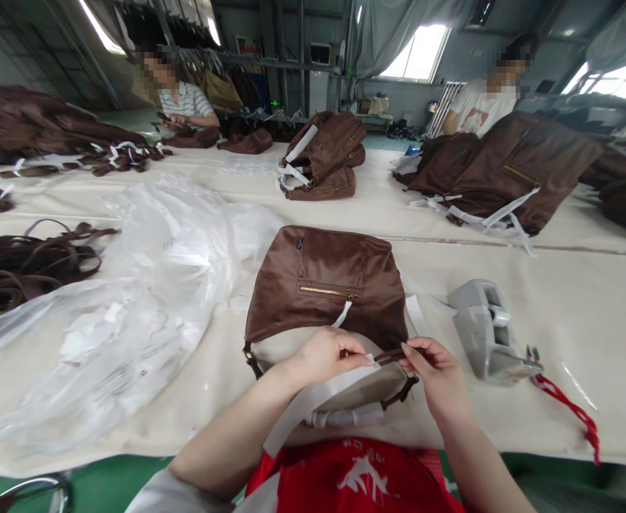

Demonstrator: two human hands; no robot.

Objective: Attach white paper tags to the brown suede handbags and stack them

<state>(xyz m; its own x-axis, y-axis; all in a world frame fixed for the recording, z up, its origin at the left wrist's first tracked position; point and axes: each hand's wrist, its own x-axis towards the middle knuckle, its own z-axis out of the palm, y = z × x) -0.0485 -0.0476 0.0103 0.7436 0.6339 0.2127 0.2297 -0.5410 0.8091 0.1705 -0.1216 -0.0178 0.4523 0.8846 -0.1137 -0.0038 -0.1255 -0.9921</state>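
In front of me a brown leather handbag (339, 263) lies on the table, its brass zipper facing up and a white paper tag on the pull. My left hand (328, 356) is closed, pinching a white wrapping strip (313, 402) against the end of a narrow brown strap (390, 355). Between thumb and fingers, my right hand (433, 367) grips the same strap farther right. The strip hangs down to the left across my forearm. Closer to my body, another part of the bag's strap (345, 416) is wrapped in white.
A grey tape dispenser (486, 331) with a red cord (569, 410) stands at right. Clear plastic sheeting (168, 285) spreads over the left side, beside a heap of brown straps (29, 263). More brown bags (323, 157) line the far side, where two people stand.
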